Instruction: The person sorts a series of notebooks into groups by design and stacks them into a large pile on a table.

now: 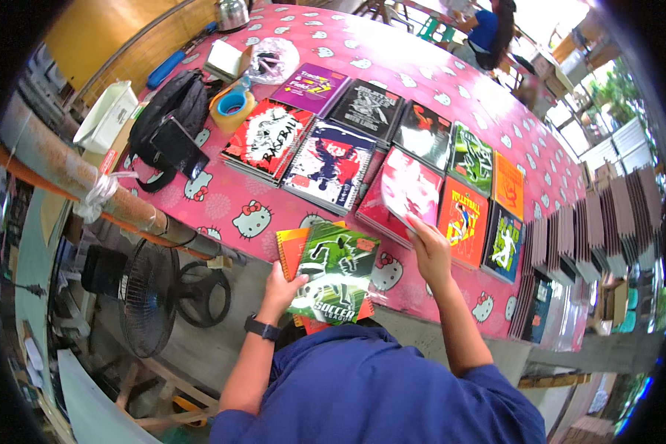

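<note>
My left hand [280, 290] grips a small pile of spiral notebooks near the table's front edge. On top of that pile lies a green notebook [334, 274] with a soccer player on its cover; orange ones [291, 248] stick out beneath it. My right hand [431, 250] pinches the near edge of a pink-and-white notebook [407, 189], which is tilted up over a stack of red-pink ones [383, 216]. Beside it stand a blue-and-white stack [330, 164] on the left and an orange stack [463, 222] on the right.
More notebook stacks, including a red one [268, 139] and a purple one [311, 87], stand on the pink table cover [218, 203]. Tape rolls [232, 103] and a black bag [172, 118] lie left. Grey-edged piles [599, 222] stand right. A fan [149, 296] is below; another person [488, 33] sits beyond.
</note>
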`<move>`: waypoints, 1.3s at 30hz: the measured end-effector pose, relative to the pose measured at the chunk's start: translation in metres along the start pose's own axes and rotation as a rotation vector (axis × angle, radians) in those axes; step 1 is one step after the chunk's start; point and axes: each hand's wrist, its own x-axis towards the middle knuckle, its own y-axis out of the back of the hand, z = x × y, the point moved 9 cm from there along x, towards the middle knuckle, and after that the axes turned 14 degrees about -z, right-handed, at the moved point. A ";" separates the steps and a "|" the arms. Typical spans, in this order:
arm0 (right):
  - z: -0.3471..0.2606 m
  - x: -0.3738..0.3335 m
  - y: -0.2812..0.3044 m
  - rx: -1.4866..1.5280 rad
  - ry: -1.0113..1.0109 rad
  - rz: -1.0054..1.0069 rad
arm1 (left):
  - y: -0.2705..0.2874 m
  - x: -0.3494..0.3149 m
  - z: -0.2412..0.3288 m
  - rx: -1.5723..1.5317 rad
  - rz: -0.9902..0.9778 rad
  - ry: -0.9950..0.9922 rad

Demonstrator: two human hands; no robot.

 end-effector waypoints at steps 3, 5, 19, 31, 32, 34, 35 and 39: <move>-0.032 -0.026 -0.007 0.041 0.031 -0.042 | -0.007 -0.006 -0.016 -0.544 -0.180 -0.072; -0.084 -0.037 -0.057 0.153 0.286 -0.438 | -0.018 -0.007 -0.016 -0.763 -0.258 0.011; 0.176 0.187 -0.017 -0.504 -0.219 -0.001 | 0.009 -0.040 -0.023 -0.355 0.213 0.017; 0.009 0.149 0.025 -0.252 0.285 -0.077 | 0.017 -0.043 -0.050 -0.555 0.288 0.056; 0.022 0.155 0.021 -0.208 0.205 -0.078 | 0.018 -0.043 -0.040 -0.577 0.298 0.043; 0.057 0.167 0.009 -0.441 0.024 -0.027 | 0.017 -0.038 -0.032 -0.602 0.262 0.001; 0.087 0.168 0.003 -0.653 -0.006 0.080 | 0.011 -0.034 -0.030 -0.589 0.221 -0.007; 0.150 0.180 -0.025 -0.597 -0.241 -0.094 | 0.014 -0.034 -0.032 -0.620 0.249 0.038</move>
